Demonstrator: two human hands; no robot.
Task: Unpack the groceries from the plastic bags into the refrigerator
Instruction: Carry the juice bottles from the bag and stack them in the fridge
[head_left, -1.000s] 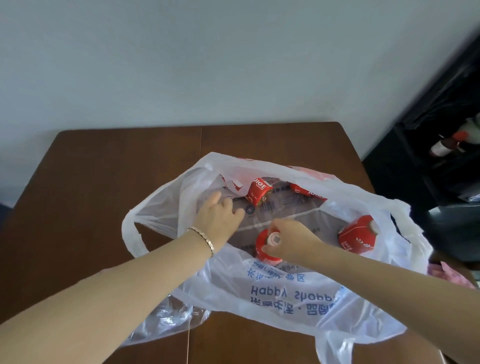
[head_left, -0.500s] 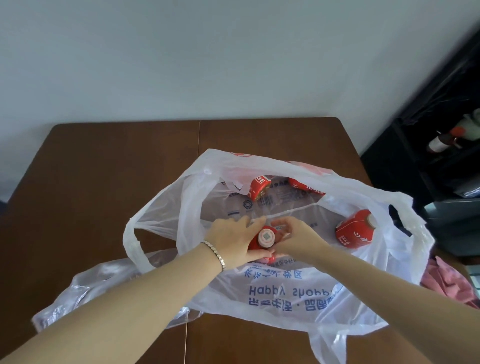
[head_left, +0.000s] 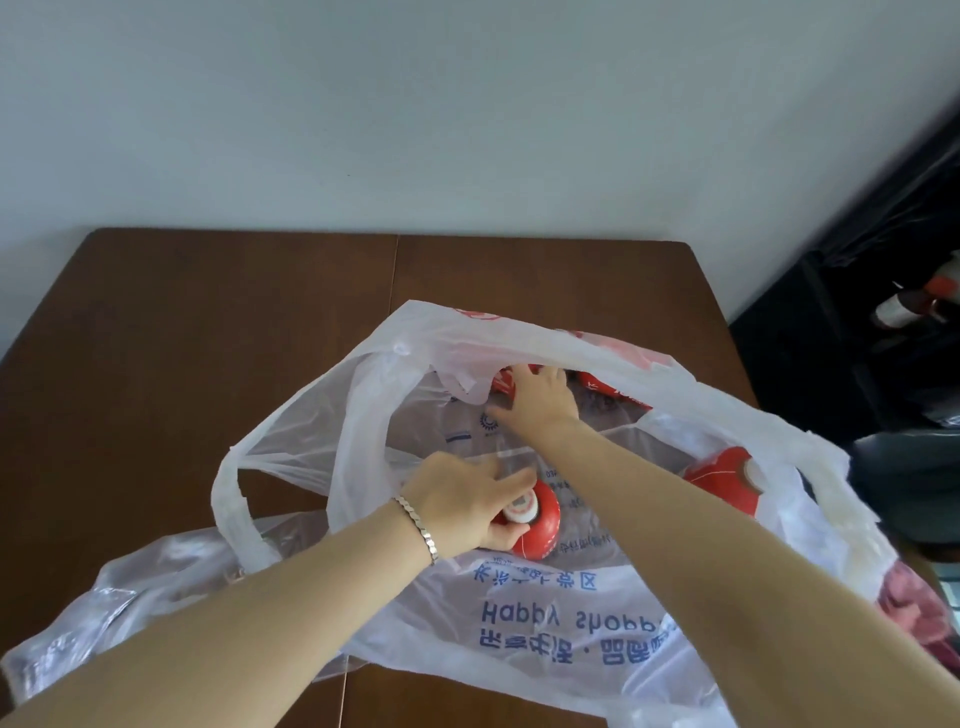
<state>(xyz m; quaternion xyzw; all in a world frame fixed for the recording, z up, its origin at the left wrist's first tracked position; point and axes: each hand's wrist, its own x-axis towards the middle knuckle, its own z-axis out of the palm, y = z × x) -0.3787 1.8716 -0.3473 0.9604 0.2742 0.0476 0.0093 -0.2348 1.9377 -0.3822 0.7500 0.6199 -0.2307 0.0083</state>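
Observation:
A white plastic bag (head_left: 561, 634) with blue print lies open on the brown table (head_left: 208, 364). Inside it are several red bottles with white caps. My left hand (head_left: 462, 506) is shut on the nearest red bottle (head_left: 540, 525), gripping it around the cap end. My right hand (head_left: 540, 397) reaches deep into the bag, fingers spread over a red bottle at the back (head_left: 504, 382); whether it grips that bottle I cannot tell. Another red bottle (head_left: 722, 486) lies at the bag's right side, and one more (head_left: 608, 389) at the back right.
A crumpled clear plastic bag (head_left: 124, 608) lies at the table's near left. A dark open refrigerator (head_left: 883, 322) stands to the right, with a bottle (head_left: 904, 312) on a shelf. Pink cloth (head_left: 919, 618) shows at the lower right. A pale wall is behind the table.
My right hand let go of the near bottle and reached to the back of the bag. My left hand took over the near bottle.

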